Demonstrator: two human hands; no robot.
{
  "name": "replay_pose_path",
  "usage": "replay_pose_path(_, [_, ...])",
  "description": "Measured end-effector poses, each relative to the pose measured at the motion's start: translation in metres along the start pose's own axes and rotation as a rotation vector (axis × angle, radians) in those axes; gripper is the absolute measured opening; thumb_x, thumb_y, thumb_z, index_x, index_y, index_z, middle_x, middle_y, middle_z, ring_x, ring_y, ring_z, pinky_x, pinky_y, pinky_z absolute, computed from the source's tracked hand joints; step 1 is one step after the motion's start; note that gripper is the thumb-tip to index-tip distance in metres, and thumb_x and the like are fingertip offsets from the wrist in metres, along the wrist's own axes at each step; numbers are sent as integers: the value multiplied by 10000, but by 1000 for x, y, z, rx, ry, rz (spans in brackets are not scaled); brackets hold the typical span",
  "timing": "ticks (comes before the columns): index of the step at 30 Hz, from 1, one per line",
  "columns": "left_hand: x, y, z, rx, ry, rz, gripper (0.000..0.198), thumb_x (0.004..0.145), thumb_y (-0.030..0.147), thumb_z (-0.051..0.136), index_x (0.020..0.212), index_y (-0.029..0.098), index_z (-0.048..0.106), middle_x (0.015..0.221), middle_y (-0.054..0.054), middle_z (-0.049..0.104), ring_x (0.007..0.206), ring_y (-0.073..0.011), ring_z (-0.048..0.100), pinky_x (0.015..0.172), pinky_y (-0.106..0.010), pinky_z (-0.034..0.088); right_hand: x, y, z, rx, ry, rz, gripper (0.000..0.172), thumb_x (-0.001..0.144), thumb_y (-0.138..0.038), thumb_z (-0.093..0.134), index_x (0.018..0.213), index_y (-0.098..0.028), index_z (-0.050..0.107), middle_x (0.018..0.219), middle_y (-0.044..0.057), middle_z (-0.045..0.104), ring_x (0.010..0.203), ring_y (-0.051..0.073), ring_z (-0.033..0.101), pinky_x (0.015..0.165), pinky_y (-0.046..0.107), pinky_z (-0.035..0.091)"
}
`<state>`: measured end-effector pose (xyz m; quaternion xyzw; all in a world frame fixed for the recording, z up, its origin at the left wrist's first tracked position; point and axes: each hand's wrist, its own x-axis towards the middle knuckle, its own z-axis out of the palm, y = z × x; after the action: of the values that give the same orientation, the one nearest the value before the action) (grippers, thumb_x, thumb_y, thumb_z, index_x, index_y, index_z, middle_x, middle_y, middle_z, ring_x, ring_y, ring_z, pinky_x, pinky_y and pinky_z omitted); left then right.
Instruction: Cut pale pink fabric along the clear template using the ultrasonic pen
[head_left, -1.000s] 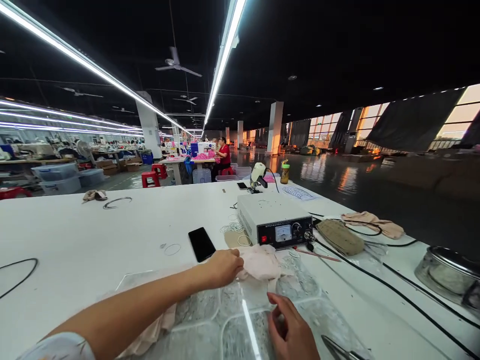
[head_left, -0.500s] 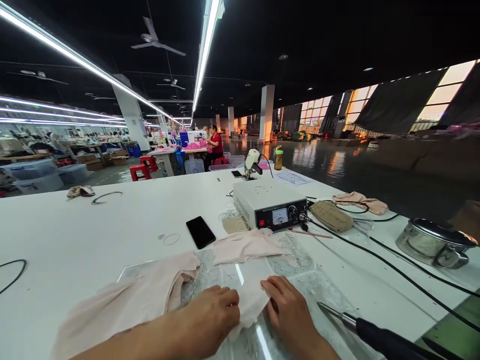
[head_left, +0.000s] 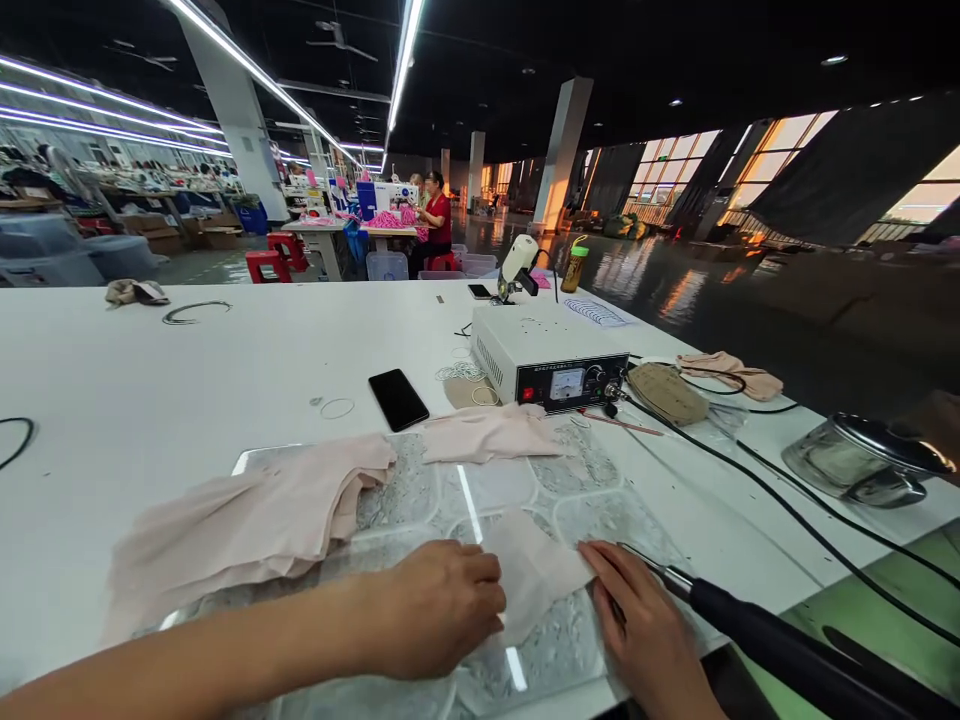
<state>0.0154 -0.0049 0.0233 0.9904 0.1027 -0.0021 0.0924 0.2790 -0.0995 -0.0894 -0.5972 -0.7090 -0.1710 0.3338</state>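
The left hand (head_left: 450,610) sits at the left edge of a small pale pink cloth piece (head_left: 538,570), fingers curled; whether its grip is on the cloth, I cannot tell. The right hand (head_left: 645,620) has the piece's right corner grasped between thumb and fingers. The cloth lies between the two hands on a clear sheet (head_left: 405,500) with grey patterned patches, which covers the near part of the white bench (head_left: 187,380).

Just beside the right hand is a black-handled tool (head_left: 757,625) with a slim metal tip. Layered pink cloths (head_left: 262,525) lie at left, and a crumpled one (head_left: 487,432) lies in front of a white control box (head_left: 551,350) with a dial meter, near a black smartphone (head_left: 397,398).
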Motion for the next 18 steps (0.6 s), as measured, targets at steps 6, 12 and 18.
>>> replay_pose_path(6, [42, -9, 29, 5, 116, 175, 185, 965, 216, 543, 1138, 194, 604, 1206, -96, 647, 1133, -238, 600, 987, -328, 419, -20, 3, -12, -12, 16, 52, 346, 955, -220, 457, 1263, -237, 614, 1203, 84, 686, 1034, 228, 692, 763, 297, 608])
replay_pose_path(12, [36, -10, 25, -33, 120, 186, 219, 979, 145, 444, 1122, 192, 602, 1127, -106, 680, 1057, -222, 642, 972, -324, 429, -37, 3, -29, 54, 88, 108, 479, 903, -154, 564, 1366, -275, 550, 1192, 60, 693, 1028, 237, 696, 850, 343, 599])
replay_pose_path(18, [60, -12, 32, -7, 128, 303, 324, 1049, 172, 325, 1267, 148, 564, 1393, -92, 566, 1290, -243, 515, 1079, -353, 361, -33, -6, -30, 170, 68, 72, 448, 862, -143, 607, 1288, -278, 626, 1165, 43, 706, 1057, 266, 683, 862, 400, 599])
